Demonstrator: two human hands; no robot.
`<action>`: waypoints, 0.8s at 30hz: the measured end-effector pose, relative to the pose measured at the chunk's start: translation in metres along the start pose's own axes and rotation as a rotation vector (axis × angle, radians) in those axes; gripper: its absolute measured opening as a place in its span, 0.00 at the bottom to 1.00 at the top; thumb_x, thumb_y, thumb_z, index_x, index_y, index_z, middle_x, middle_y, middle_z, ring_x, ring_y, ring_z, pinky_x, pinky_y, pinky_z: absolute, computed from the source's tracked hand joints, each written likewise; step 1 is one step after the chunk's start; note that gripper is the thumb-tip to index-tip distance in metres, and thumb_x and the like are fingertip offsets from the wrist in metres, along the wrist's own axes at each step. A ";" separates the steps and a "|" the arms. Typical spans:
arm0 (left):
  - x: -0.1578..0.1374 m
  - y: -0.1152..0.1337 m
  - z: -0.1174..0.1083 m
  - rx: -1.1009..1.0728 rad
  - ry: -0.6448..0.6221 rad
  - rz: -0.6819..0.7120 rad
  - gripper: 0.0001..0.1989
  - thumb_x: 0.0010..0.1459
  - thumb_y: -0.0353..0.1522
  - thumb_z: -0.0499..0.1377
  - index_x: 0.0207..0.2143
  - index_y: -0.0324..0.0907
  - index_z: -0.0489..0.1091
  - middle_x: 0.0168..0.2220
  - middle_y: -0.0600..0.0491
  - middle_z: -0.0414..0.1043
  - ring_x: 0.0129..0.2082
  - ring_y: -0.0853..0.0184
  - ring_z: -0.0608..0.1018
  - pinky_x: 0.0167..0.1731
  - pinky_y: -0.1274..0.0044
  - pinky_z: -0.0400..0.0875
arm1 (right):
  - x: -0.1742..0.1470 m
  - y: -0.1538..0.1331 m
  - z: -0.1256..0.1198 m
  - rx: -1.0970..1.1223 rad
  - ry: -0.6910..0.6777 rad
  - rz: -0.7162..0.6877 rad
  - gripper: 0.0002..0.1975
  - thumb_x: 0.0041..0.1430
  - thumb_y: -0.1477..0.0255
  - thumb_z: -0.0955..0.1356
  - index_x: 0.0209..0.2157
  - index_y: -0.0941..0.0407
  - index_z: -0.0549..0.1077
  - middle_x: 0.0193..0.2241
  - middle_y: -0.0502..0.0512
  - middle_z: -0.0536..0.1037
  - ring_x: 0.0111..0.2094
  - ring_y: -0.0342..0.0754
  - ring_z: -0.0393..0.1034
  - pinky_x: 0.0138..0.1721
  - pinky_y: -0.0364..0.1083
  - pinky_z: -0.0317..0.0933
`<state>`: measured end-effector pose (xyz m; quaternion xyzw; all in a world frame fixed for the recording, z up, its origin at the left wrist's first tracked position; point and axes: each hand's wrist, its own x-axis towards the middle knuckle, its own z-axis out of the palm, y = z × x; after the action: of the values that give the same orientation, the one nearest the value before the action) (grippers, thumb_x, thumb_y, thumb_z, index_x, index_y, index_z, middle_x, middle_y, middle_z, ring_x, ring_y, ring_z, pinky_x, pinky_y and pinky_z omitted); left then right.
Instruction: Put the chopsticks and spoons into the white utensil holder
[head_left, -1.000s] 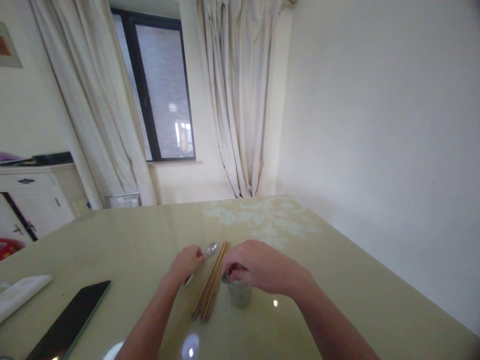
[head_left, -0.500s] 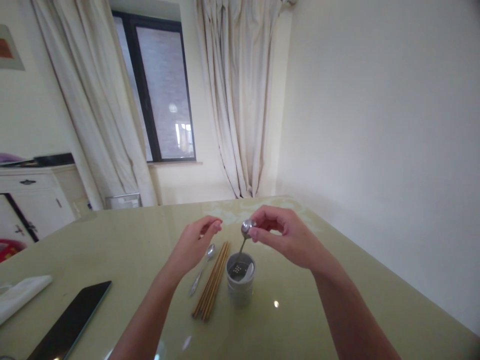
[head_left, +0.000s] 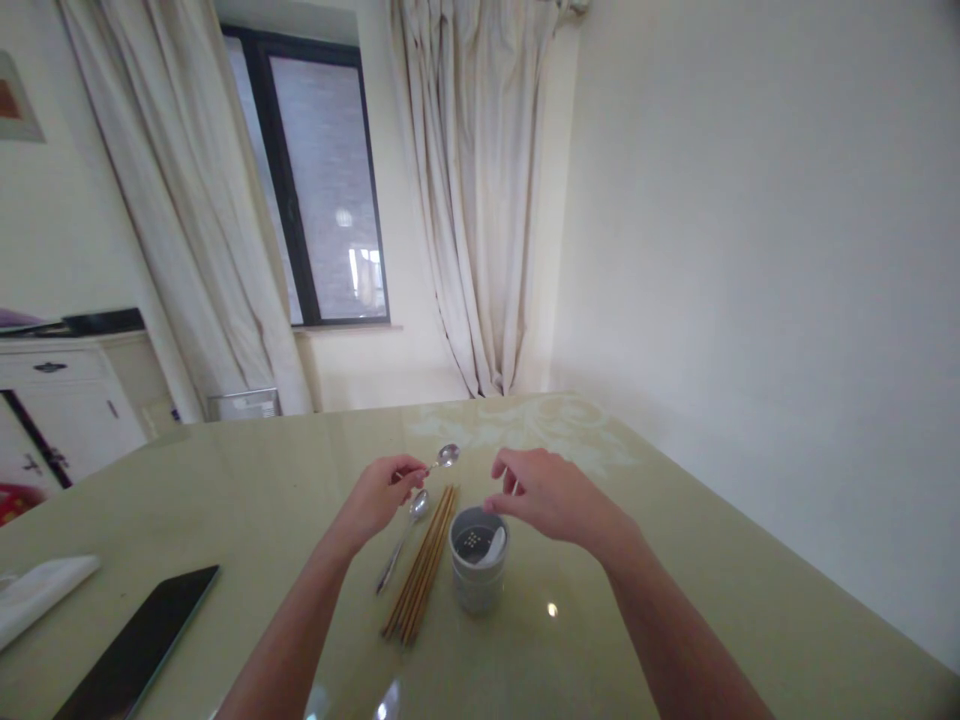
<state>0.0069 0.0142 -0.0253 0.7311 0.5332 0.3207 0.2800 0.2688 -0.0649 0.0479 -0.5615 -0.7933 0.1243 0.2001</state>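
My left hand (head_left: 384,496) pinches a metal spoon (head_left: 448,456) by its handle, the shiny bowl pointing away to the right. Below it on the table lies a second metal spoon (head_left: 418,506), partly behind my fingers at its bowl end. A bundle of several wooden chopsticks (head_left: 421,570) rests beside that spoon. Just right of the chopsticks stands a grey utensil cup (head_left: 478,588) with holes in its bottom and a white spoon-like piece (head_left: 493,546) inside. My right hand (head_left: 551,498) hovers over the cup's far right rim, fingers curved and apart, holding nothing.
A black tablet or phone-like slab (head_left: 142,640) and a white object (head_left: 45,595) lie on the left of the glossy greenish table (head_left: 645,620). A white wall rises along the right edge. A white cabinet (head_left: 71,395), curtains and a window stand behind.
The spoon has come out of the cup and passed from my right hand to my left. My right hand has let go and moved slightly down.
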 end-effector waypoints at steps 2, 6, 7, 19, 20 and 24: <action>0.006 -0.027 0.006 0.200 0.006 -0.129 0.16 0.64 0.37 0.54 0.38 0.40 0.79 0.34 0.51 0.82 0.28 0.66 0.79 0.31 0.77 0.68 | 0.002 -0.001 0.009 -0.177 -0.113 0.043 0.21 0.55 0.55 0.77 0.42 0.57 0.80 0.38 0.61 0.85 0.39 0.59 0.80 0.36 0.49 0.66; 0.007 -0.062 0.016 0.370 -0.011 -0.231 0.14 0.65 0.34 0.55 0.37 0.41 0.80 0.32 0.49 0.83 0.30 0.65 0.81 0.33 0.76 0.66 | 0.006 -0.008 0.021 -0.319 -0.191 0.093 0.27 0.52 0.50 0.77 0.43 0.58 0.80 0.42 0.66 0.84 0.43 0.65 0.80 0.39 0.53 0.69; 0.006 -0.067 0.018 0.390 -0.022 -0.242 0.13 0.65 0.34 0.55 0.37 0.40 0.80 0.31 0.49 0.83 0.31 0.64 0.82 0.33 0.76 0.65 | 0.007 -0.009 0.022 -0.330 -0.205 0.099 0.27 0.51 0.51 0.78 0.44 0.58 0.81 0.42 0.67 0.84 0.44 0.66 0.80 0.39 0.53 0.69; 0.007 -0.086 0.022 0.504 -0.061 -0.257 0.10 0.64 0.32 0.59 0.41 0.43 0.81 0.45 0.46 0.84 0.48 0.60 0.83 0.45 0.75 0.69 | 0.004 -0.011 0.022 -0.385 -0.244 0.065 0.17 0.51 0.74 0.74 0.45 0.56 0.79 0.43 0.65 0.84 0.44 0.62 0.81 0.35 0.49 0.65; 0.007 -0.085 0.022 0.506 -0.064 -0.256 0.10 0.64 0.32 0.59 0.41 0.43 0.81 0.45 0.46 0.84 0.47 0.60 0.83 0.45 0.75 0.69 | 0.004 -0.011 0.022 -0.387 -0.241 0.062 0.17 0.51 0.75 0.74 0.46 0.56 0.78 0.43 0.65 0.84 0.44 0.62 0.81 0.35 0.48 0.65; 0.004 -0.080 0.023 0.524 -0.066 -0.273 0.08 0.62 0.32 0.61 0.39 0.45 0.82 0.44 0.47 0.85 0.46 0.59 0.83 0.43 0.75 0.70 | 0.002 -0.011 0.022 -0.404 -0.224 0.048 0.17 0.52 0.79 0.71 0.46 0.57 0.77 0.42 0.66 0.84 0.44 0.62 0.80 0.35 0.48 0.63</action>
<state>-0.0229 0.0388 -0.0991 0.7099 0.6819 0.1074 0.1398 0.2491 -0.0661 0.0336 -0.5914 -0.8058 0.0289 -0.0085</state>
